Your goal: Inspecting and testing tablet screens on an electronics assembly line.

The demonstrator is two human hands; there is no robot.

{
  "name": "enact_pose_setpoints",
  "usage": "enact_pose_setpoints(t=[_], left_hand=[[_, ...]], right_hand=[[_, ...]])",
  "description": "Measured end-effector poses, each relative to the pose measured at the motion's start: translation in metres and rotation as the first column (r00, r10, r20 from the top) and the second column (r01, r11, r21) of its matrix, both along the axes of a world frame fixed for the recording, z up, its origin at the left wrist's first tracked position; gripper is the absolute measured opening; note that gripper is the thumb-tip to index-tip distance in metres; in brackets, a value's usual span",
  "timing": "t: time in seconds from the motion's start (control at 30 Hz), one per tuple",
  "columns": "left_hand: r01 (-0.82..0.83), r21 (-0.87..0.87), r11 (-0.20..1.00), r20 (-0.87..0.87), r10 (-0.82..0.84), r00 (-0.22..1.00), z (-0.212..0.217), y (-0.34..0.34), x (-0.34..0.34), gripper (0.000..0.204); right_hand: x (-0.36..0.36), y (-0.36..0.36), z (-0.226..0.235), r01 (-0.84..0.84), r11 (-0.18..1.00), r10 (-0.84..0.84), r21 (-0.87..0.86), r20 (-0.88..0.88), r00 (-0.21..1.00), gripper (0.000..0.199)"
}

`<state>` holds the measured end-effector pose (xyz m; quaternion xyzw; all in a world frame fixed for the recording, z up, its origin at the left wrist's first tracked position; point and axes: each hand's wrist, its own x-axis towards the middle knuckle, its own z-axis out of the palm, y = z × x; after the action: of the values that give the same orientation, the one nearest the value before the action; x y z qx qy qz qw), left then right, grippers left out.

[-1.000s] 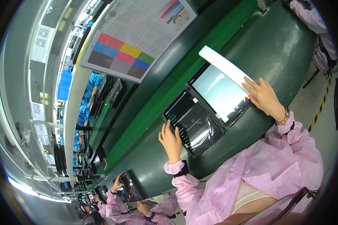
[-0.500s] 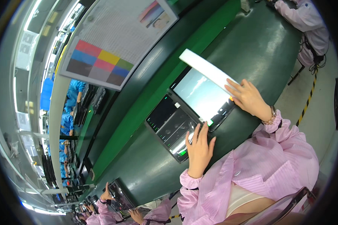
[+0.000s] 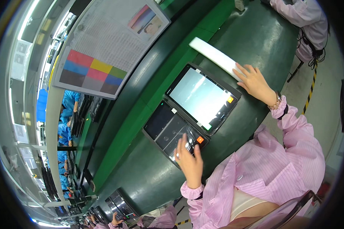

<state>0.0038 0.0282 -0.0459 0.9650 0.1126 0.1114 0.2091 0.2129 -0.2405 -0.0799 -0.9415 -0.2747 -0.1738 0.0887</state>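
Two tablet-like screens in black frames lie side by side on the green bench. The right one is a bright-screened tablet (image 3: 200, 97), lit pale white, with small stickers on its rim. Beside it, the dark-screened tablet (image 3: 168, 128) shows grey panels and an orange square. My left hand (image 3: 190, 162) is over the near end of the dark tablet, fingers apart; whether they touch the glass I cannot tell. Right of the bright tablet lies a long white bar (image 3: 214, 54). My right hand (image 3: 256, 84) rests its outstretched fingers at the bar's near end.
A printed sheet with colour blocks (image 3: 111, 49) hangs at the upper left. Further down the green bench (image 3: 153, 187) lies another dark device (image 3: 120, 202), by a co-worker's hand. A person in a pink sleeve (image 3: 294, 13) is at the upper right. People in blue stand beyond the sheet.
The white bar has moved off the bright tablet, to its right. My left hand has shifted from between the tablets to over the dark one. An orange square now shows on the dark screen.
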Motion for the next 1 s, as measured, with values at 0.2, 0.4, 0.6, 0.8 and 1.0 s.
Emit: enact_pose_setpoints(t=[0.2, 0.4, 0.6, 0.8, 1.0], left_hand=[[-0.305, -0.270, 0.913, 0.065, 0.334, 0.940, -0.019, 0.048, -0.039, 0.055], [-0.291, -0.496, 0.818, 0.037, 0.354, 0.934, -0.054, 0.070, -0.059, 0.061], [-0.307, -0.641, 0.703, -0.140, 0.286, 0.948, -0.057, 0.086, -0.057, 0.058], [-0.076, -0.981, 0.178, -0.021, 0.293, 0.956, -0.047, 0.083, -0.054, 0.075], [0.180, -0.984, 0.004, 0.159, 0.497, 0.853, 0.005, 0.051, -0.063, 0.052]], right_hand=[[-0.042, 0.064, 0.054, -0.168, 0.942, 0.305, 0.291, -0.530, 0.791, 0.048], [-0.091, 0.118, 0.033, -0.376, 0.807, 0.589, 0.456, -0.573, 0.570, 0.057], [-0.093, 0.154, 0.007, -0.262, 0.746, 0.664, 0.612, -0.651, 0.368, 0.063], [-0.102, 0.151, 0.011, -0.098, 0.761, 0.639, 0.641, -0.716, 0.281, 0.059], [-0.109, 0.153, 0.013, -0.001, 0.802, 0.597, 0.597, -0.802, 0.026, 0.059]])
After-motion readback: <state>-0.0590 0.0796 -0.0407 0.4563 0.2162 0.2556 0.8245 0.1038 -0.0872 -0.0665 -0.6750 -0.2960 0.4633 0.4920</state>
